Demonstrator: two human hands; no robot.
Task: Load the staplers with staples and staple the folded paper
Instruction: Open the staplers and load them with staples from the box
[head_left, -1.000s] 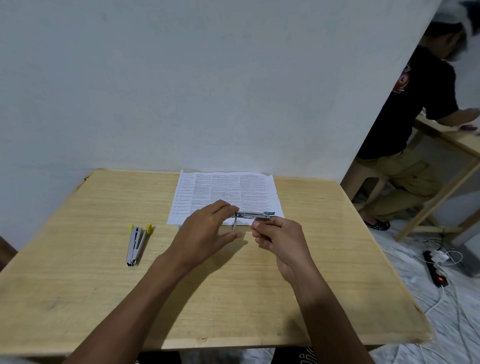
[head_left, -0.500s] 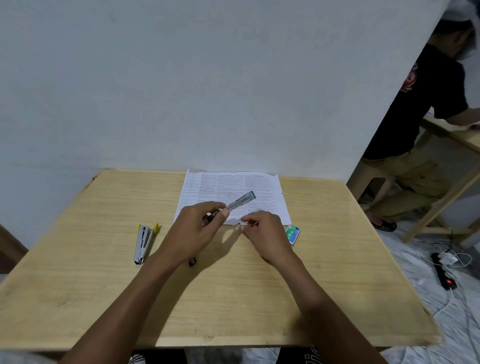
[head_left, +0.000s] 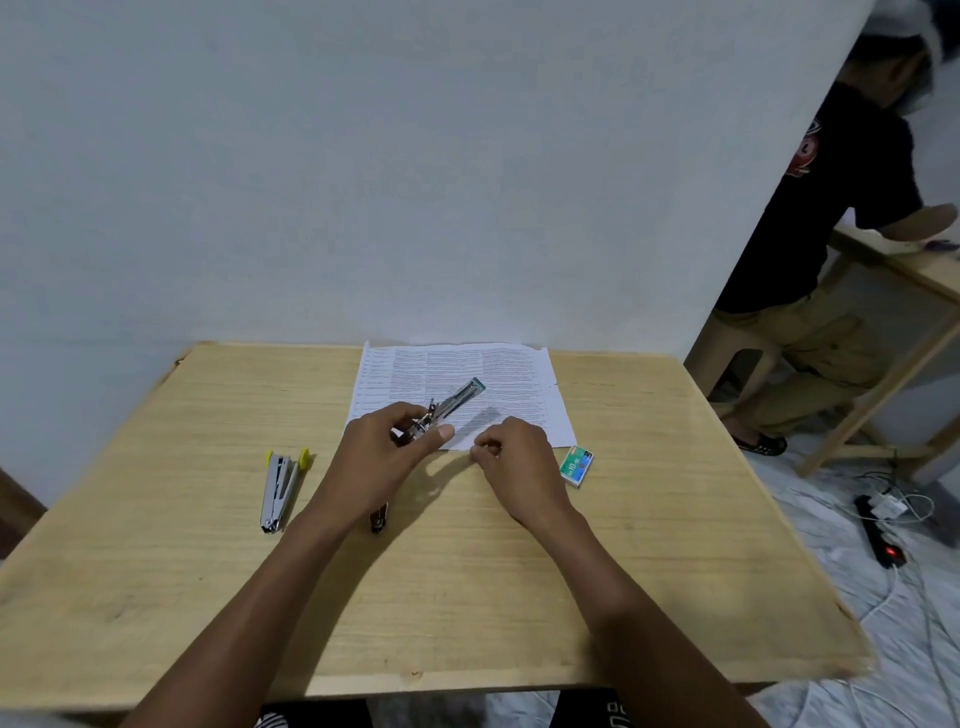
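Loading step. The left hand (head_left: 387, 457) grips the opened stapler (head_left: 449, 405) over the paper (head_left: 509, 374) at its near edge. The right hand (head_left: 519, 462) pinches an apparent staple strip (head_left: 487, 453). Next, the strip needs aligning with the magazine channel.

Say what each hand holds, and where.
Left hand grips the open stapler near its hinge. The right hand has its fingers pinched together; whether on anything cannot be told.

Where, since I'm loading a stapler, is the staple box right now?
In the head view, the staple box lies on the table, just right of the right hand and beside the near right corner of the printed paper.
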